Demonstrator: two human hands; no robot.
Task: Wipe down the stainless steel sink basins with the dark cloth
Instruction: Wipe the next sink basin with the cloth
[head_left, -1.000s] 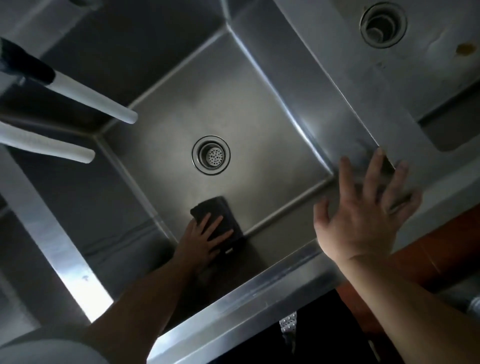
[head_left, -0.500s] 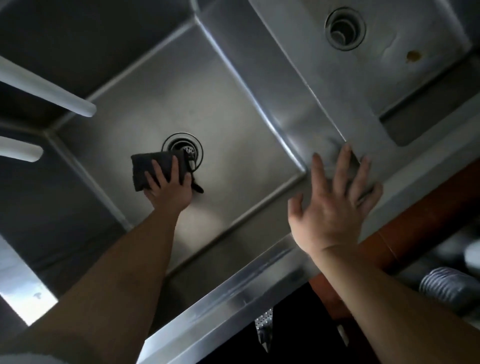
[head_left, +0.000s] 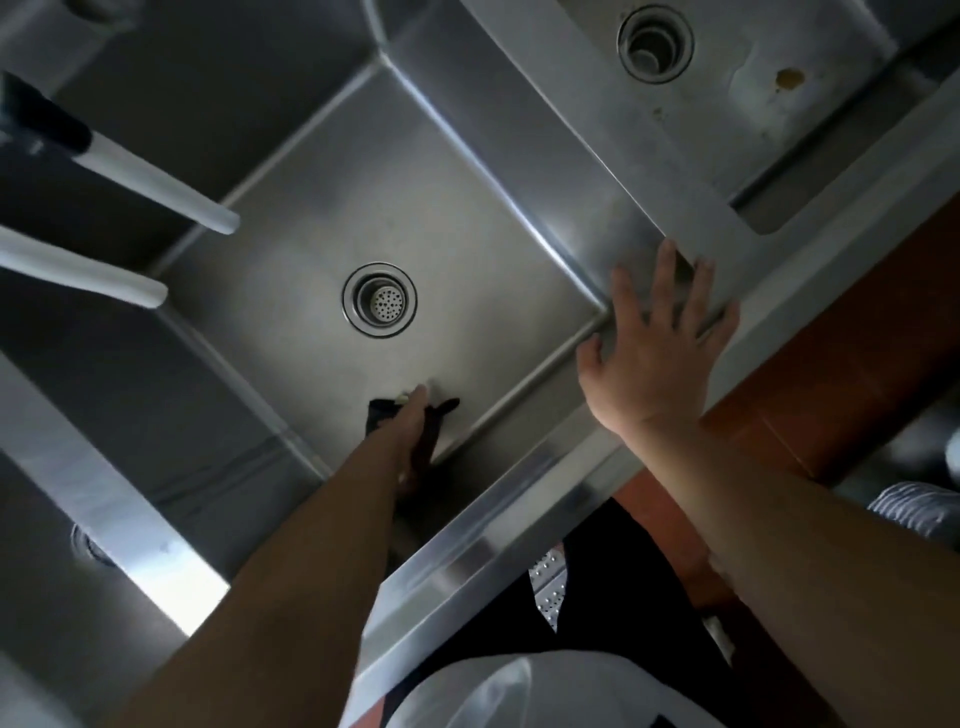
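- Left hand (head_left: 410, 415) presses the dark cloth (head_left: 428, 423) onto the middle basin (head_left: 467, 218) floor, near its front wall; finger positions are unclear.
- Right hand (head_left: 660, 353), fingers spread, hovers above the basin's right corner, holding nothing.
- Drain strainer (head_left: 380, 300) sits beyond the cloth.

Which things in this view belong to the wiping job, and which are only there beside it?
Belong to the job:
- dark cloth, on the basin floor near the front wall
- left hand, on the cloth
- middle basin
- right basin, with a brownish spot
- left basin

Only there:
- right hand, open above the rim corner
- two white spouts
- drain strainer
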